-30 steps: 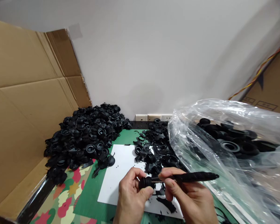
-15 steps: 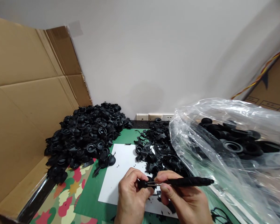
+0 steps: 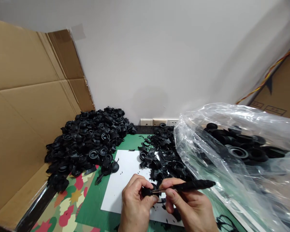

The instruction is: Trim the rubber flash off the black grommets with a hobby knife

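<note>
My left hand [image 3: 136, 204] pinches a small black rubber part [image 3: 147, 192] above a white sheet [image 3: 125, 170]. In my right hand [image 3: 189, 203] is a thin metal-tipped tool with a black-wrapped handle [image 3: 195, 185], held like a pen. Its tip points left and meets the rubber part; the exact contact is hidden by fingers. Just beyond my hands, a heap of black rubber scraps [image 3: 163, 154] covers the right part of the sheet. A loose rubber piece with a round dome [image 3: 115, 166] lies at the sheet's left edge.
A large pile of black rubber parts [image 3: 87, 138] rests at the left, against a cardboard box [image 3: 26, 106]. On the right, a clear plastic bag [image 3: 190, 132] holds black rubber rings [image 3: 239, 152]. Wall sockets [image 3: 146, 122] sit behind the green mat [image 3: 91, 206].
The tool's handle has shifted slightly left and its far end has dropped a little in view. Both hands keep their grips, and the view has turned slightly.
</note>
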`<act>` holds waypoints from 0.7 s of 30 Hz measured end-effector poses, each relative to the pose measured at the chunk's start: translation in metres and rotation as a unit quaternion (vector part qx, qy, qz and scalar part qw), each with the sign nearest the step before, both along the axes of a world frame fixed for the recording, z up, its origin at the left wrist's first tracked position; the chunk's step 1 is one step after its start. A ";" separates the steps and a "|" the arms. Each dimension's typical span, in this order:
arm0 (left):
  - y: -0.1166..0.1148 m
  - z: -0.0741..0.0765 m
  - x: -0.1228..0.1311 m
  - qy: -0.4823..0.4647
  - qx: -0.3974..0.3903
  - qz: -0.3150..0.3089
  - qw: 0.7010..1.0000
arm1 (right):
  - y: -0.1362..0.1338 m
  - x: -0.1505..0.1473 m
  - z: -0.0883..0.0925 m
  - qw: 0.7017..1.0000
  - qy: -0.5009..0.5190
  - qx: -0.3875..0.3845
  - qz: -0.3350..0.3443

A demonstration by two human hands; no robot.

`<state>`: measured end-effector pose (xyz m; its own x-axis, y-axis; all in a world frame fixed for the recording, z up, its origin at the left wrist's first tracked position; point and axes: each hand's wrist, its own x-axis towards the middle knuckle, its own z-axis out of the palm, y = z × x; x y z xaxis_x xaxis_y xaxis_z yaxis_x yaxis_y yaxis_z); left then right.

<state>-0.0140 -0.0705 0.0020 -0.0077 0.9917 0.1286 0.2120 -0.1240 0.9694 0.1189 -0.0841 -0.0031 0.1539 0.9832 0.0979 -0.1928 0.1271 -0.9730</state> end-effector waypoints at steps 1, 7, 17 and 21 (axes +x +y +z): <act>0.000 0.000 0.000 0.000 0.002 0.002 1.000 | -0.001 -0.002 -0.001 1.000 -0.017 0.020 -0.007; -0.001 0.002 0.003 -0.038 -0.036 -0.004 0.999 | 0.011 0.011 0.005 0.857 -0.352 0.377 -0.021; 0.002 0.007 0.001 -0.114 -0.091 0.017 0.989 | 0.029 0.036 0.008 0.942 -0.305 0.111 -0.083; 0.003 0.010 0.002 -0.118 -0.090 0.026 0.989 | 0.023 0.035 0.007 0.980 -0.196 0.035 -0.028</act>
<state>-0.0123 -0.0673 0.0115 -0.0673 0.9959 -0.0606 -0.0218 0.0592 0.9980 0.1538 -0.0614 0.0043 0.1453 0.9627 0.2283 0.2031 0.1968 -0.9592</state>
